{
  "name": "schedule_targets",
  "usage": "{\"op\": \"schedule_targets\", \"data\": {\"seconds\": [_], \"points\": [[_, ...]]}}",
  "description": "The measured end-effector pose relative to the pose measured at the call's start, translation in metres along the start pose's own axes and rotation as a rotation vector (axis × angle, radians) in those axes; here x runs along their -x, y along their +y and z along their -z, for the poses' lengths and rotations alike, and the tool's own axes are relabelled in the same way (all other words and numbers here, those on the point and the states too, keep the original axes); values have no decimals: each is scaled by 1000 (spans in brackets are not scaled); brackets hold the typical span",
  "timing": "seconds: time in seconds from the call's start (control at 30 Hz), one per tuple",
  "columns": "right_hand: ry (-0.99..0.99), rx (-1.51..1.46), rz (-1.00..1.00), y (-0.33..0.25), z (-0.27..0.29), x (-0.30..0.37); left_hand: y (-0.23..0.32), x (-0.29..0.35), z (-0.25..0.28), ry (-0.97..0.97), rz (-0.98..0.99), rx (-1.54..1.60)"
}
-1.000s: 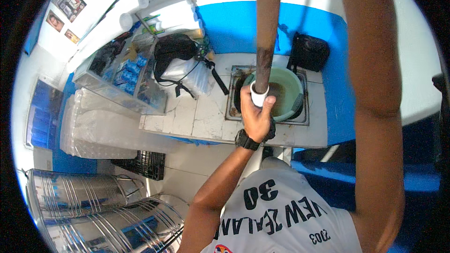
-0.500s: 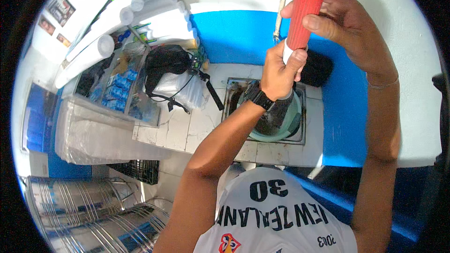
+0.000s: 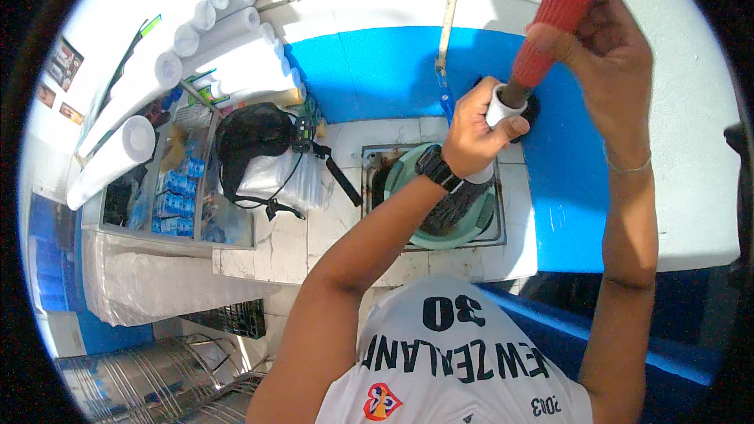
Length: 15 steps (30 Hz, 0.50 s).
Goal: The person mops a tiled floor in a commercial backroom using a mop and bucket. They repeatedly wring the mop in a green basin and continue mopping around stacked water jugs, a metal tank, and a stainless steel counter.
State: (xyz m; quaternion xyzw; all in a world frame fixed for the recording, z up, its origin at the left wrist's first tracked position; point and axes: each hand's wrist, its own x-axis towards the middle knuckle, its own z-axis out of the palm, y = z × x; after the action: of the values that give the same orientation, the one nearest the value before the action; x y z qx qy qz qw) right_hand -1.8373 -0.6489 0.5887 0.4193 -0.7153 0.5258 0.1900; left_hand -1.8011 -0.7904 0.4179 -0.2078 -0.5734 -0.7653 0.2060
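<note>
My left hand (image 3: 473, 132), with a black watch on its wrist, is closed around the white sleeve (image 3: 498, 112) of a mop. Higher and to the right, my right hand (image 3: 609, 51) grips the mop's red ribbed handle (image 3: 561, 12), which tilts up and to the right. Between red part and sleeve shows a short dark shaft (image 3: 515, 94). Below my left hand, dark grey mop strands (image 3: 452, 210) lie in a pale green basin (image 3: 477, 229). The far end of the red handle runs to the picture's top edge.
The basin sits in a sink (image 3: 503, 224) set in a white tiled counter (image 3: 283, 247). Left of it are a black bag (image 3: 259, 137), clear plastic bags (image 3: 275, 177) and a glass case (image 3: 177, 196). White rolls (image 3: 129, 149) are stacked above. A pipe (image 3: 446, 31) runs down the blue wall.
The red handle has moved up and right with my right hand, apart from the white sleeve, baring the dark shaft. My left hand still holds the sleeve. The view has shifted slightly.
</note>
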Motion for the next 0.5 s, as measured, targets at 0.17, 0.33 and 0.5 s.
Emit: {"op": "schedule_targets", "data": {"seconds": [0.17,0.33,0.5], "points": [[150,-286,94,-12,14,-20,4,0,-2,-154,54,6],[-220,-213,-136,2,-27,11,7,-3,4,5,65,264],[49,101,-143,14,-13,6,6,-8,-5,-16,36,16]]}}
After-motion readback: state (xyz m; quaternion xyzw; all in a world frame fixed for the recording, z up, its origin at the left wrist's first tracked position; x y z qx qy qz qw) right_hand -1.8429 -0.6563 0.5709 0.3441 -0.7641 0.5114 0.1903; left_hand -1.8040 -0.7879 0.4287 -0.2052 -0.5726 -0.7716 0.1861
